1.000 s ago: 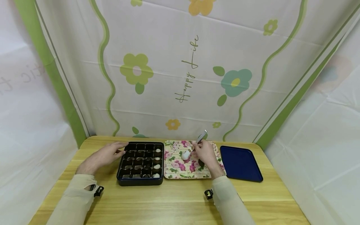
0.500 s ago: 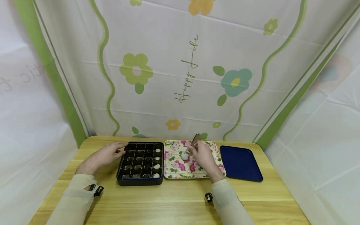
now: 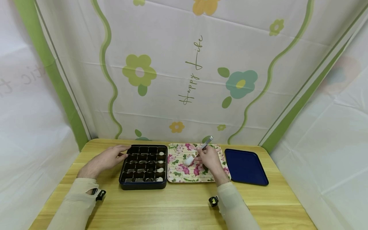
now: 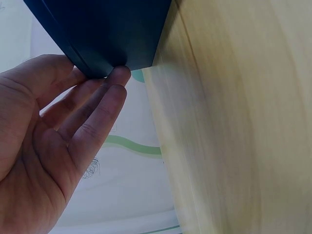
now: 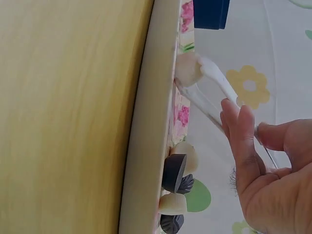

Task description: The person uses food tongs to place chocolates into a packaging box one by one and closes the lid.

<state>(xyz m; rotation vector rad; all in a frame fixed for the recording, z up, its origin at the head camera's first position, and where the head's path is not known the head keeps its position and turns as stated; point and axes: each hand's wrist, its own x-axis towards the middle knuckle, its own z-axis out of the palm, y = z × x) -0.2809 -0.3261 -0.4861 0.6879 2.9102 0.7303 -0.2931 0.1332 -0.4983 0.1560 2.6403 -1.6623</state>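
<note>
My right hand [image 3: 209,158] pinches a pair of tongs [image 3: 206,143] with a metal handle and white tips. In the right wrist view the tongs' tips are around a cream-coloured chocolate [image 5: 187,69], low over the floral tray [image 3: 178,177]. To the left of the tray stands a dark box [image 3: 143,187] with a divided insert; several white pieces [image 3: 160,170] sit in its right-hand column. My left hand [image 3: 106,161] touches the box's far left corner with extended fingers [image 4: 100,122].
A dark blue lid [image 3: 247,167] lies to the right of the tray. More cream and dark chocolates [image 5: 174,173] rest on the tray, mostly hidden behind my right hand in the head view. The wooden table [image 3: 172,207] ends at a printed curtain [image 3: 172,80].
The tongs swung more upright, then tilted back to the right, while their white tips shifted slightly left and nearer. The left hand and box have stayed put.
</note>
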